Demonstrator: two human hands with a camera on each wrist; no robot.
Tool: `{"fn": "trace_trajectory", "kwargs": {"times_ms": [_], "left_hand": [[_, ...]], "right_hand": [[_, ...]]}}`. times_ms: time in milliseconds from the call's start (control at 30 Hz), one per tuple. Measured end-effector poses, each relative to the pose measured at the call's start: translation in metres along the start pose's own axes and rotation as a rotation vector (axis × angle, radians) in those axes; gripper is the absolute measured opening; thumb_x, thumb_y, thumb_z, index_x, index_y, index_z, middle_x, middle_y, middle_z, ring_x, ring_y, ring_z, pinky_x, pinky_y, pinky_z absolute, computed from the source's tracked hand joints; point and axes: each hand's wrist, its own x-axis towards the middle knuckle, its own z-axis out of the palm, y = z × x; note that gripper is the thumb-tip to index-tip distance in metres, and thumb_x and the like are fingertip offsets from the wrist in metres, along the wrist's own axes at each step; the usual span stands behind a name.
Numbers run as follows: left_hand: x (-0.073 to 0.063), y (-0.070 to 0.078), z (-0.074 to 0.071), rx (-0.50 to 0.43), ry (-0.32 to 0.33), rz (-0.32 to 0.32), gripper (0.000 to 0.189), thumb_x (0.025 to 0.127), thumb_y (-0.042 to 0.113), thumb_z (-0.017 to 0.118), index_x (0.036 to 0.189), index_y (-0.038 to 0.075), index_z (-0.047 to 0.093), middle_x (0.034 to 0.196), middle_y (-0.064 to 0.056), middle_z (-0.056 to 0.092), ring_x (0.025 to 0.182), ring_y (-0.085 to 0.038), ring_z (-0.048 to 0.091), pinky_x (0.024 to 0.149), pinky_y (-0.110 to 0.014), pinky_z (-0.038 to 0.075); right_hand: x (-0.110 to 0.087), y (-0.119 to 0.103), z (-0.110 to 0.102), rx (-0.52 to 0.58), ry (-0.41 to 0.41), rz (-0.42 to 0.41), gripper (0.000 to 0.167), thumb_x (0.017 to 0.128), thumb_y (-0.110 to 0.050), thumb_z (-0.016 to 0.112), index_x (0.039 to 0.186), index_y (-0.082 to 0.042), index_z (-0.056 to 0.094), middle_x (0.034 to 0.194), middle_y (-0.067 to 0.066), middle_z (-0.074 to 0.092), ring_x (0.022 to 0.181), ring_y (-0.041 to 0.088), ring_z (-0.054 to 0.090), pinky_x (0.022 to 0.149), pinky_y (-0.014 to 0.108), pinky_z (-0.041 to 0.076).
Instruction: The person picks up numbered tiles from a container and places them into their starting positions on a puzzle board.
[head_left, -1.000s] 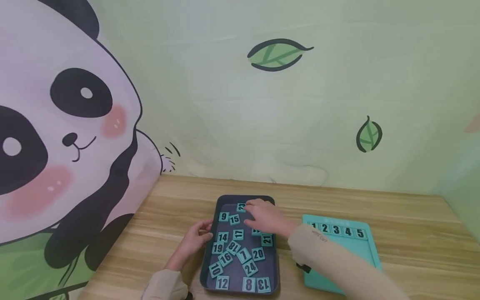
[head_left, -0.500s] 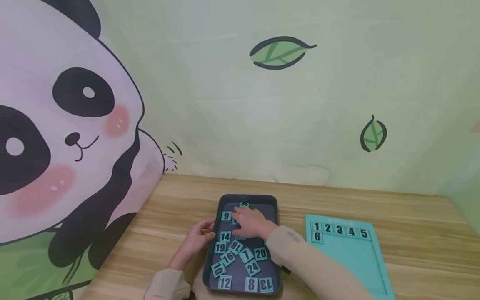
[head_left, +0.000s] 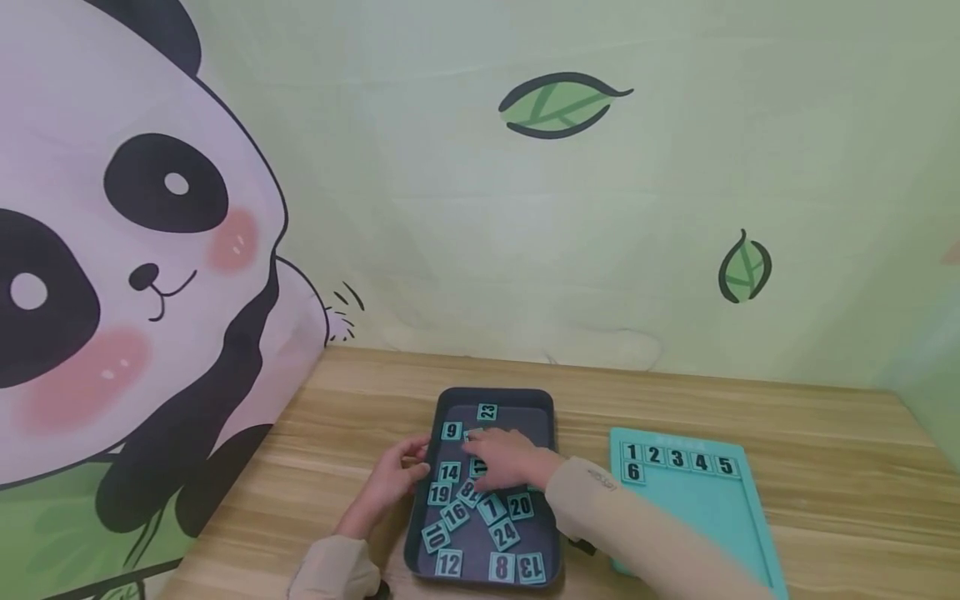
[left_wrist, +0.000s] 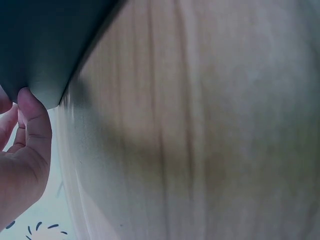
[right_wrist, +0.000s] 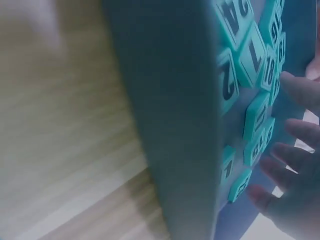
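Note:
A dark, shallow tray (head_left: 471,546) holds several loose teal number tiles, such as the 23 tile (head_left: 487,412), the 9 tile (head_left: 452,431) and the 24 tile (head_left: 504,533). My left hand (head_left: 390,482) grips the tray's left edge, its thumb (left_wrist: 35,112) against the outer wall in the left wrist view. Over the tray's middle my right hand (head_left: 504,458) has its fingers spread, hiding part of the 15, 17 and 18 tiles. In the right wrist view its fingers (right_wrist: 300,155) hover close above the tiles with nothing between them.
To the right lies a teal board (head_left: 697,525) with tiles 1 to 5 in its top row and the 6 tile (head_left: 634,472) below the 1. My right forearm (head_left: 637,521) crosses its lower left. A printed wall stands behind the wooden table (head_left: 352,392).
My right hand has moved from the 23 tile at the far end toward the tray's middle. The 23 tile shows fully again. The left hand keeps its place at the edge.

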Motion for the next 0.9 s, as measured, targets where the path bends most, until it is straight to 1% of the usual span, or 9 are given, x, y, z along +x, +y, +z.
{"fn": "trace_trajectory", "kwargs": {"times_ms": [100,167,333,467,600,767,900], "left_hand": [[0.000,0.000,-0.001,0.016,0.005,-0.006,0.041,0.086,0.002,0.048,0.126,0.006,0.046,0.109,-0.014,0.048,0.092,-0.022,0.053,0.065,-0.030,0.047],[0.000,0.001,-0.001,0.020,0.008,-0.010,0.040,0.086,0.002,0.048,0.126,0.006,0.046,0.109,-0.014,0.048,0.093,-0.023,0.052,0.066,-0.030,0.047],[0.000,0.001,-0.001,0.028,0.011,-0.011,0.040,0.086,0.002,0.047,0.126,0.006,0.046,0.109,-0.014,0.048,0.092,-0.022,0.052,0.065,-0.030,0.046],[-0.001,0.001,0.000,0.017,0.008,-0.003,0.040,0.085,0.001,0.048,0.126,0.004,0.046,0.108,-0.014,0.048,0.091,-0.022,0.052,0.064,-0.030,0.046],[0.000,0.001,0.000,0.013,0.006,-0.002,0.040,0.085,0.001,0.048,0.125,0.004,0.046,0.108,-0.014,0.048,0.091,-0.022,0.052,0.064,-0.030,0.046],[-0.001,0.001,0.000,0.016,0.006,-0.003,0.040,0.086,0.001,0.047,0.125,0.005,0.046,0.108,-0.014,0.048,0.092,-0.022,0.052,0.065,-0.030,0.046],[-0.001,0.000,0.000,0.015,0.003,0.006,0.039,0.086,0.002,0.047,0.125,0.006,0.046,0.108,-0.013,0.048,0.092,-0.022,0.052,0.066,-0.030,0.046]], "right_hand": [[-0.010,0.000,0.001,-0.033,0.030,-0.081,0.051,0.077,-0.033,0.064,0.125,-0.023,0.050,0.135,0.002,0.042,0.121,0.022,0.042,0.095,0.041,0.038],[-0.016,0.000,0.003,-0.043,0.047,-0.120,0.048,0.076,-0.030,0.065,0.122,-0.023,0.053,0.131,0.001,0.046,0.116,0.020,0.045,0.093,0.039,0.040],[-0.029,0.000,0.008,-0.060,0.075,-0.179,0.042,0.075,-0.028,0.066,0.116,-0.023,0.058,0.117,-0.003,0.054,0.103,0.014,0.049,0.088,0.032,0.042],[-0.035,0.003,0.013,-0.069,0.085,-0.221,0.036,0.075,-0.027,0.066,0.110,-0.023,0.061,0.109,-0.005,0.057,0.097,0.010,0.050,0.085,0.028,0.043],[-0.038,0.005,0.017,-0.058,0.074,-0.226,0.032,0.075,-0.026,0.065,0.107,-0.024,0.062,0.104,-0.007,0.059,0.092,0.007,0.050,0.081,0.025,0.043],[-0.041,0.007,0.021,-0.042,0.059,-0.206,0.030,0.076,-0.023,0.064,0.106,-0.024,0.062,0.108,-0.006,0.059,0.096,0.009,0.051,0.084,0.026,0.043],[-0.041,0.009,0.023,-0.037,0.070,-0.205,0.030,0.077,-0.025,0.062,0.107,-0.024,0.062,0.109,-0.006,0.059,0.097,0.008,0.051,0.084,0.026,0.042]]}}
